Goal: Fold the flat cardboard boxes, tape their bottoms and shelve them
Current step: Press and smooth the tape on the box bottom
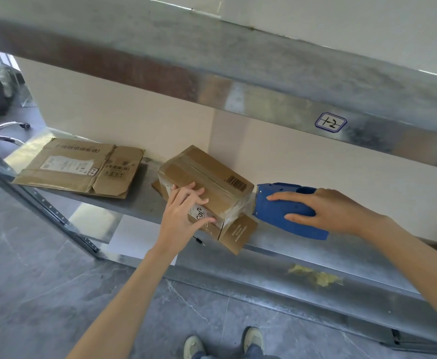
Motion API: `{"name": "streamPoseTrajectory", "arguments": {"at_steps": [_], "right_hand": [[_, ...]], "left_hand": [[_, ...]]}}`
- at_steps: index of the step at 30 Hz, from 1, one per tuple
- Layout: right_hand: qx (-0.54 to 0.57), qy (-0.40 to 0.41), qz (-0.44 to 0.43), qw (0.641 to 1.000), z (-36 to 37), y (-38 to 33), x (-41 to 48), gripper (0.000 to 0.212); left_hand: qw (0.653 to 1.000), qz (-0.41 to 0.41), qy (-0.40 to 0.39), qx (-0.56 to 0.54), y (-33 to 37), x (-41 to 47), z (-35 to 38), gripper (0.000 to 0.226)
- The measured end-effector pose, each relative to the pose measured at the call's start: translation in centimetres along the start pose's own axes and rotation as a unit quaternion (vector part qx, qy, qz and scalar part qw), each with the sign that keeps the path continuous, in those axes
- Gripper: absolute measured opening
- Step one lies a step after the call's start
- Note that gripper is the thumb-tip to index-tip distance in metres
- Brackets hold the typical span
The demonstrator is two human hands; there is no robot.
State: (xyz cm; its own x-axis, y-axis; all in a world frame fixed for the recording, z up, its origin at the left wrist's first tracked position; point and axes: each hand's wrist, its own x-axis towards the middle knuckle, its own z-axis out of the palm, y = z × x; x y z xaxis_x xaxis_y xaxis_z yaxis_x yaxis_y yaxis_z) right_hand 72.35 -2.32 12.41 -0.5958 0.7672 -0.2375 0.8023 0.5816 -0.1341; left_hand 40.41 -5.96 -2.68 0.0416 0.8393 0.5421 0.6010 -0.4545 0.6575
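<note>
Box [212, 172] sits at shelf [139, 203] edge, left hand [183, 213] flat on it, right hand [336, 208] gripping tape dispenser [277, 211] at its end.

Your middle shelf [139, 208] is bare grey metal. A flattened box [80, 168] lies flat on it at ten o'clock, near the left post. A folded box [207, 187] stands at twelve o'clock (tape across its top face, one open flap overhanging the front edge), apart from the flat one.
</note>
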Motion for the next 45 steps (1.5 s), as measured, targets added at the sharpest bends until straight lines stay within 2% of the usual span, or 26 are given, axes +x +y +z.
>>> {"name": "streamPoseTrajectory", "arguments": {"at_steps": [6, 14, 21, 24, 27, 31, 37, 41, 45], "right_hand": [[0.002, -0.005, -0.008, 1.0, -0.6, 0.0, -0.1, 0.048], [-0.004, 0.0, -0.038, 0.999, -0.9, 0.9, 0.3, 0.046], [-0.02, -0.007, -0.073, 0.997, -1.5, 1.5, 1.0, 0.047], [-0.032, -0.02, -0.093, 0.995, -1.7, 1.7, 1.4, 0.049], [-0.032, -0.038, -0.106, 0.993, -1.6, 2.2, 1.8, 0.059], [-0.023, -0.038, -0.127, 0.991, -1.8, 2.8, 1.9, 0.06], [0.059, -0.046, -0.186, 0.98, -1.2, 2.0, 1.8, 0.056], [0.056, -0.062, -0.232, 0.969, -1.1, -0.1, 2.5, 0.051], [0.037, -0.055, -0.251, 0.966, -1.5, -1.2, 3.9, 0.053]], "left_hand": [[1.0, 0.015, -0.017, 0.015, -0.8, -0.1, -0.1, 0.025], [0.997, -0.001, -0.044, 0.067, 1.4, -0.7, -0.5, 0.042], [0.982, -0.092, 0.01, 0.165, 5.1, -1.3, 2.7, 0.074], [0.968, -0.139, 0.042, 0.206, 6.2, -1.1, 4.6, 0.075], [0.956, -0.181, 0.058, 0.224, 7.0, -0.7, 6.1, 0.069], [0.961, -0.185, 0.075, 0.19, 7.5, -1.0, 6.3, 0.062], [0.974, -0.176, 0.051, 0.136, 5.7, -2.1, 2.8, 0.058], [0.98, -0.178, 0.029, 0.088, 4.4, -3.1, -0.1, 0.054], [0.981, -0.175, 0.025, 0.085, 4.2, -3.4, -1.4, 0.054]]}}
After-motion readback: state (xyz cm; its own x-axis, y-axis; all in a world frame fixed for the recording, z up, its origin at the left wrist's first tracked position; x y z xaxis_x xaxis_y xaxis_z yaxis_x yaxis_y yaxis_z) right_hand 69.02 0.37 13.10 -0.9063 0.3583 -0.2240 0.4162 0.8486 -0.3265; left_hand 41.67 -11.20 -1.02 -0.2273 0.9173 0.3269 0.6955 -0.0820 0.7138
